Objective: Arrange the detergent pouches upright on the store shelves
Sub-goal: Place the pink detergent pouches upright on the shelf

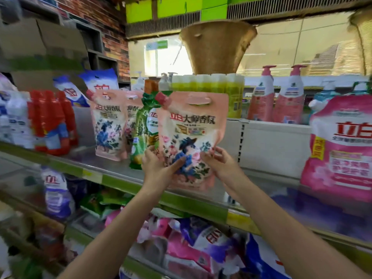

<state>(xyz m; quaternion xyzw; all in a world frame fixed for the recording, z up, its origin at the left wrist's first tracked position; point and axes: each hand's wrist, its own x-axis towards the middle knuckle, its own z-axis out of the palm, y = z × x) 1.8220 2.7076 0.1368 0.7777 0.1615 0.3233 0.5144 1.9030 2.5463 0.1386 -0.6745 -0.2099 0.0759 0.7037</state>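
A peach detergent pouch (193, 125) with a floral print and a red corner cap is upright just above the grey shelf (112, 168). My left hand (159, 168) grips its lower left edge, thumb across the front. My right hand (219, 164) pinches its lower right edge. Left of it stand a green pouch (141, 133), leaning, and two more peach pouches (109, 125), upright. A large pink pouch (342, 146) stands at the right end of the same shelf.
Red bottles (54, 121) and white-blue bags crowd the shelf's left end. Yellow-green bottles (221, 89) and pink pump bottles (277, 97) stand behind on a higher level. Purple and pink pouches (201, 244) lie jumbled on the lower shelf. Bare shelf surface shows between the held pouch and the pink one.
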